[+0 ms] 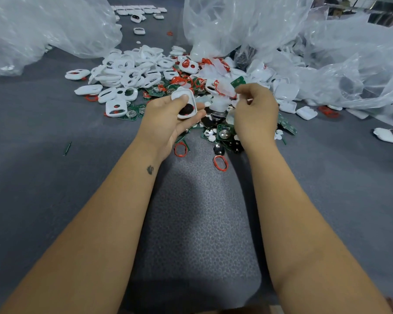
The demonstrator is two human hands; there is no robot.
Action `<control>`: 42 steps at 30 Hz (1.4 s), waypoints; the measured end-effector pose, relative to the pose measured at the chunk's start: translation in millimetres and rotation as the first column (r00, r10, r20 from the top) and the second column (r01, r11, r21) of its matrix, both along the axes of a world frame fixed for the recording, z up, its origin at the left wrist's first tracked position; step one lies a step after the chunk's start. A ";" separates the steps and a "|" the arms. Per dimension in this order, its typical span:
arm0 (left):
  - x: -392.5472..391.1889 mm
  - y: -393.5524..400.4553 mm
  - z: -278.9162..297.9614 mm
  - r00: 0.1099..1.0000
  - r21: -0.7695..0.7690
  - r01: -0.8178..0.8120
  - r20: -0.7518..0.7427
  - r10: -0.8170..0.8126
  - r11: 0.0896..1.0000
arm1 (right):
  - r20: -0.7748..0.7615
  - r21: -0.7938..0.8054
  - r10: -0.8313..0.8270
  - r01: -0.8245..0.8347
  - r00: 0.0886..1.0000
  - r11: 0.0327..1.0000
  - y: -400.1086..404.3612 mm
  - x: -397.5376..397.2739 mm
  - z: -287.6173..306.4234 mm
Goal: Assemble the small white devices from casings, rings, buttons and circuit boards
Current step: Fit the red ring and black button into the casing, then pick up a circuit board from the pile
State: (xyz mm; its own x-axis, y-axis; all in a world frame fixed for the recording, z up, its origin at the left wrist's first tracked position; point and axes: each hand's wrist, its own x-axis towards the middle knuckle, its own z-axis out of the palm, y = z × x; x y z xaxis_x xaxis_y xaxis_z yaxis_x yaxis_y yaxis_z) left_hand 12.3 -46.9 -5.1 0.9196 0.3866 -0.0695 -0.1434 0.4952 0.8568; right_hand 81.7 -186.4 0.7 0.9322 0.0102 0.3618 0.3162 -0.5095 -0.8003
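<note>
My left hand grips a white casing with a dark button and a red ring set in its lower opening; the thumb lies across its top. My right hand pinches a green circuit board that sticks up above the fingers. Both hands hover just over a heap of parts: white casings, red rings, green circuit boards and small round buttons.
Crumpled clear plastic bags lie at the back left and across the right. An assembled device sits far right. Rows of finished devices lie at the back. White casing backs lie right of the heap on the grey mat.
</note>
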 end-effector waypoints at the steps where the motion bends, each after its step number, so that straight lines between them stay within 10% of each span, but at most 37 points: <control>1: -0.2 0.3 -0.1 1.000 0.000 -0.004 -0.001 0.004 1.000 | -0.001 -0.092 -0.047 0.047 0.999 0.995 -5.4 2.9 -0.3; 7: -1.5 0.2 0.5 1.000 0.028 0.025 -0.007 -0.025 0.999 | -0.061 -0.477 -0.072 0.034 0.996 0.878 -14.2 7.0 -2.2; 23: -0.8 0.8 1.7 1.000 -0.017 0.016 -0.024 -0.016 1.000 | 0.182 -0.370 -0.208 0.263 0.961 0.891 -17.4 7.1 0.9; 42: 0.5 -0.8 3.4 0.999 -0.052 0.007 -0.046 -0.009 0.999 | 0.198 -0.472 0.095 0.010 0.976 0.882 -9.2 2.1 -0.8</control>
